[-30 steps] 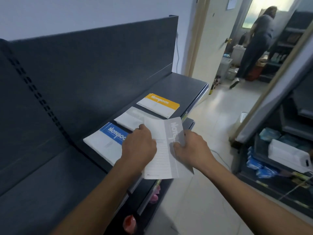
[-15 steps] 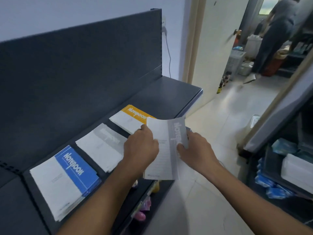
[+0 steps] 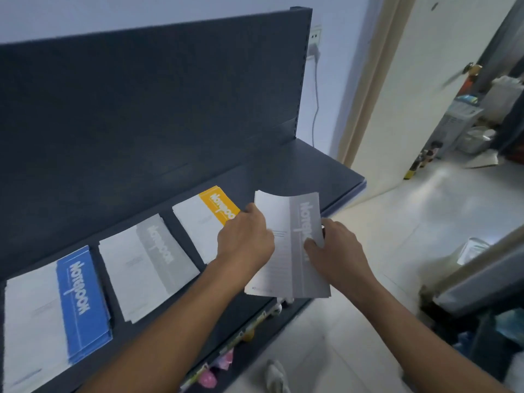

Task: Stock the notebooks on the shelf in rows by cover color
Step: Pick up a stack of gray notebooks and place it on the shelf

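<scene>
Two hands clamp a grey notebook (image 3: 285,219) at frame centre over the shelf (image 3: 312,165) front: left hand (image 3: 244,243) on its left side, right hand (image 3: 337,251) on its right. Beyond, blue pile (image 3: 56,313), grey pile (image 3: 147,265), yellow pile (image 3: 202,215) line the shelf.

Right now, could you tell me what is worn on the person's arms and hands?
Nothing visible: both forearms are bare, without sleeves. The left hand and right hand have no gloves, and neither wrist shows a watch or band.

shelf (image 3: 312,171): blue notebooks (image 3: 82,302), grey notebooks (image 3: 150,265), orange notebooks (image 3: 204,217) stacked flat, left to right | single grey notebook (image 3: 286,251) held over front edge, top curled
</scene>
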`<state>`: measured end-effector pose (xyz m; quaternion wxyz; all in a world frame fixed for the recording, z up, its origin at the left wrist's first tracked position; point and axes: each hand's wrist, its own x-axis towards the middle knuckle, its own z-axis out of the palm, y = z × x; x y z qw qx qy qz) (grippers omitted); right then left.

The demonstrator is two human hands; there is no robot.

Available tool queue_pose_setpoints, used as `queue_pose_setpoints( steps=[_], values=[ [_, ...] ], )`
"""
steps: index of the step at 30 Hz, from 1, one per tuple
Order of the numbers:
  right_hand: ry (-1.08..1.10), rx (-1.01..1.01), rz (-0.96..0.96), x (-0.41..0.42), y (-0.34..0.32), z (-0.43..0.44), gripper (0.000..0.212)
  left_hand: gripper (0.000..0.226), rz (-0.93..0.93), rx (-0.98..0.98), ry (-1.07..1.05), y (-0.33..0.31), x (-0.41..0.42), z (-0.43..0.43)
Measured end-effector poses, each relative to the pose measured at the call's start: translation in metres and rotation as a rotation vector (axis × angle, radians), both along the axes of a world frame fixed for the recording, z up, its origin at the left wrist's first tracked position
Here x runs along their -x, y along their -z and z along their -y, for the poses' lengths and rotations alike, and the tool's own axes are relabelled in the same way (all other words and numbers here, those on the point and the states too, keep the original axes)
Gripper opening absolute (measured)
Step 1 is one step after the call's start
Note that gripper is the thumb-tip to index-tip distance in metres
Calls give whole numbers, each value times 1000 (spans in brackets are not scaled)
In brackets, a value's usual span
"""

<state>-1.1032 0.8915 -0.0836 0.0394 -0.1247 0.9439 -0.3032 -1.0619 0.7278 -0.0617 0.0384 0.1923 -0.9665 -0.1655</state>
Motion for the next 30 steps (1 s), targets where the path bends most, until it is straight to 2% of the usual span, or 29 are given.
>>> queue_pose_setpoints(
  steps=[6,11,15,18,21,26,30],
  values=[
    [-34,-75,10,82,1,10,21,35,4,-17,-66,14,71,4],
    [-97,-97,-15,141,5,24,24,31,-25,-68,-134,27,113,12],
    [-171,-107,9,170,13,38,26,43,-23,-89,-223,34,130,20],
    [-230,-133,-5,189,18,51,18,48,-17,-100,-293,40,138,27],
    [-291,-163,1,208,21,65,13,47,-16,-86,-364,41,145,33],
    [-403,-186,6,242,31,86,25,46,14,-74,-496,44,164,39],
    [-468,-216,49,256,38,95,22,47,69,-72,-541,51,173,41]
  ],
)
